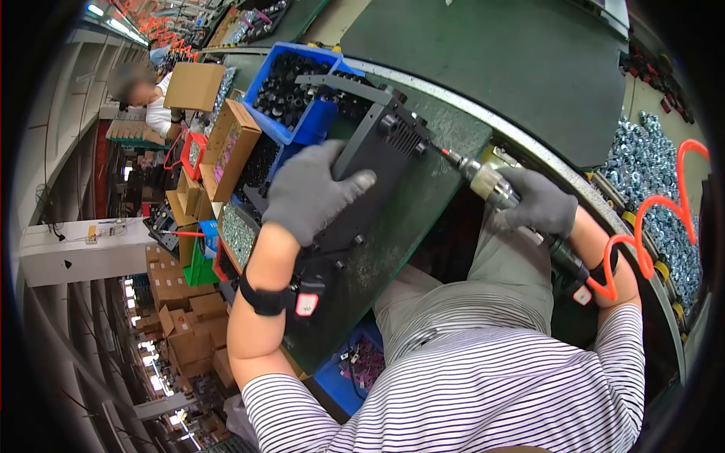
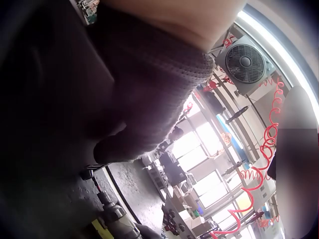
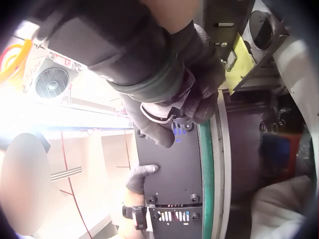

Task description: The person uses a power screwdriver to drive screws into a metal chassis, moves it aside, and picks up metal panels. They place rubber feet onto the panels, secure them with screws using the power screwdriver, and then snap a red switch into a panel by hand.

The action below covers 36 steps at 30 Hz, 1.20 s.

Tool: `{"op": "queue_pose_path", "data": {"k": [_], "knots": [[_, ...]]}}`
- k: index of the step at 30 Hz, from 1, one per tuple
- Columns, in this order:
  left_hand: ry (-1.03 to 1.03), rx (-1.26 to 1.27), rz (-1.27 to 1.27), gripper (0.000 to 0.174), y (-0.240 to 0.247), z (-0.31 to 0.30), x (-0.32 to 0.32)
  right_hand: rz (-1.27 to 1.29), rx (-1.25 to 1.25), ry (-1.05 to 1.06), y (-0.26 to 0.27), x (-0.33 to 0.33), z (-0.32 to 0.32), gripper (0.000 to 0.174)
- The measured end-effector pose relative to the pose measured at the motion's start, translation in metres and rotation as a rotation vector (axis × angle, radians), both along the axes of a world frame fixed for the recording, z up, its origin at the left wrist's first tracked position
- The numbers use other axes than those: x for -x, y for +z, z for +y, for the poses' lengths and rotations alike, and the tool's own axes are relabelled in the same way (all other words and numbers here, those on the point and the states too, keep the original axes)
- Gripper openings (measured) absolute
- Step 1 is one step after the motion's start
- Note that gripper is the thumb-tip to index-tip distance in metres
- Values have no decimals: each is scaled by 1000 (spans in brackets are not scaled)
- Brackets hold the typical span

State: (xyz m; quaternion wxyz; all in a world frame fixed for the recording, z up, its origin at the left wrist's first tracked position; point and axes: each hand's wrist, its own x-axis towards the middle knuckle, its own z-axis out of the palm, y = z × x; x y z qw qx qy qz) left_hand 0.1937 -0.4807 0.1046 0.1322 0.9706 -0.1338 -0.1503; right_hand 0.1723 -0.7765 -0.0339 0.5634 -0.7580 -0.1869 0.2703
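Observation:
A black metal case [image 1: 381,177] with vent slots and round black feet stands tilted on the green bench. My gloved left hand [image 1: 306,189] holds it at the far long edge, thumb across its broad face, the other fingers partly hidden behind the edge. In my gloved right hand [image 1: 540,204] is a pneumatic screwdriver [image 1: 491,183], gripped around its body, with a red coiled hose at its rear. The driver's bit reaches the case's near right corner, right at a round foot [image 1: 421,148]. In the right wrist view the driver's dark body [image 3: 144,69] covers much of that hand.
Blue bins [image 1: 291,90] of black parts stand beyond the case, cardboard boxes [image 1: 230,147] to their left. A metal-edged conveyor [image 1: 483,90] runs along the right. Loose metal parts [image 1: 649,174] lie at far right, near the red hose [image 1: 664,202]. Another person [image 1: 155,106] is at upper left.

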Motion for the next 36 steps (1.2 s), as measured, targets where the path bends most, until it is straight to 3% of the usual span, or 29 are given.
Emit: {"op": "queue_pose_path", "data": {"k": [2,3,5,7,9,10,12,13,15,16,17,20,21,23,26,30,32,36], "knots": [[83,-86,-557,28,17,-9,19,25,-48,6,2,15,-3,60],[85,-79,-564,28,25,-9,32,103,-110,2,5,25,-2,62],[279,611,-47,28,37,-2,64,152,-192,37,4,42,0,62],[403,913,331,41,15,-3,90,196,-269,25,10,59,8,64],[731,1343,618,33,-39,2,105,290,-323,76,14,70,16,69],[743,1359,617,33,-57,12,110,297,-309,89,17,74,21,69],[1091,1753,905,24,-87,30,115,304,-251,170,25,80,32,72],[1101,1779,900,24,-103,40,122,308,-233,188,26,84,37,72],[691,2255,1003,27,-130,56,136,281,-263,227,26,89,46,73],[635,2314,974,28,-137,57,140,295,-245,251,28,91,51,73],[638,2347,955,28,-141,57,145,300,-223,274,29,92,56,73],[1092,2061,731,31,-121,49,154,295,-221,353,34,96,72,72],[1102,2083,720,31,-125,55,160,335,-224,336,38,98,78,72],[804,2209,860,31,-136,69,172,376,-214,326,41,101,86,73],[660,2249,795,29,-149,81,183,352,-181,347,43,106,96,77],[764,2281,720,27,-150,82,186,358,-184,329,46,113,107,83],[929,2086,567,26,-139,77,187,347,-166,335,48,114,111,84],[890,2025,378,27,-143,79,193,387,-106,380,55,114,118,83]]}}
